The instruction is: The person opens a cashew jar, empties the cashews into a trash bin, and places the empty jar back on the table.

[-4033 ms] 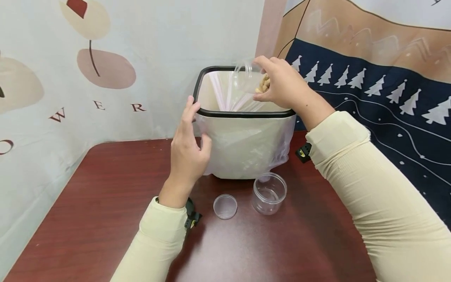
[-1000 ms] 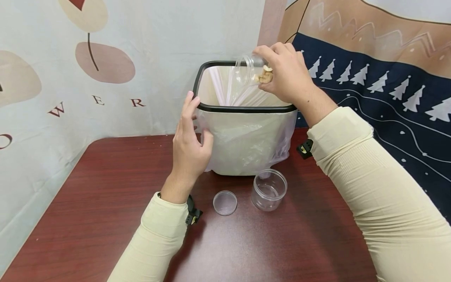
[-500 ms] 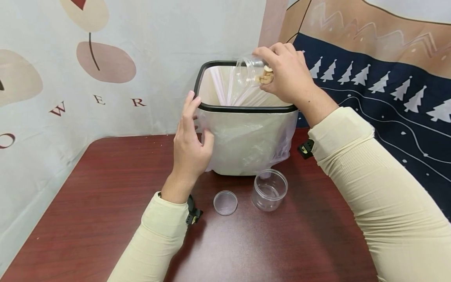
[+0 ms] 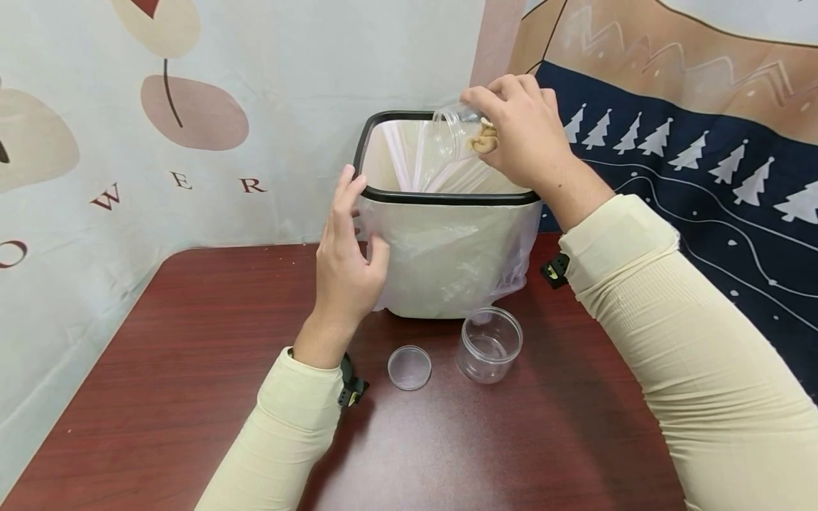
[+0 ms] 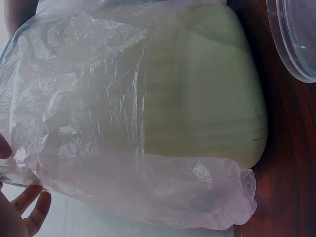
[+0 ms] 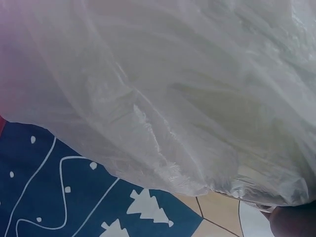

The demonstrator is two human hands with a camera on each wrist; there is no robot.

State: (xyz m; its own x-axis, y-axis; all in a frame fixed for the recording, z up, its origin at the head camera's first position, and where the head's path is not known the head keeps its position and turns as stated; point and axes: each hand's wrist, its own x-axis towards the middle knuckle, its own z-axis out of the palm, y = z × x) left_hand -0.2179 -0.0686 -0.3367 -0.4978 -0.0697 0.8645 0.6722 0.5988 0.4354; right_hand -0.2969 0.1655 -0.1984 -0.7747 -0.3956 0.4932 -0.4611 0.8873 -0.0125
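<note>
In the head view my right hand grips a clear plastic jar lying on its side over the bin, its mouth facing left. Several cashews sit inside it near my fingers. Below stands a cream bin with a black rim, lined with a thin pinkish plastic bag. My left hand rests against the bin's left side, fingers extended up to the rim. Some of its fingers show at the bag's edge in the left wrist view. The right wrist view is mostly filled by bag.
An uncovered clear jar stands on the dark red table in front of the bin. Beside it lies a round clear lid. A pale printed cloth hangs behind, and a navy tree-patterned cloth on the right.
Compared with 4 s ago, my right hand and the jar are slightly higher over the bin and a little to the right. The cashews have shifted inside. My left hand stays by the rim.
</note>
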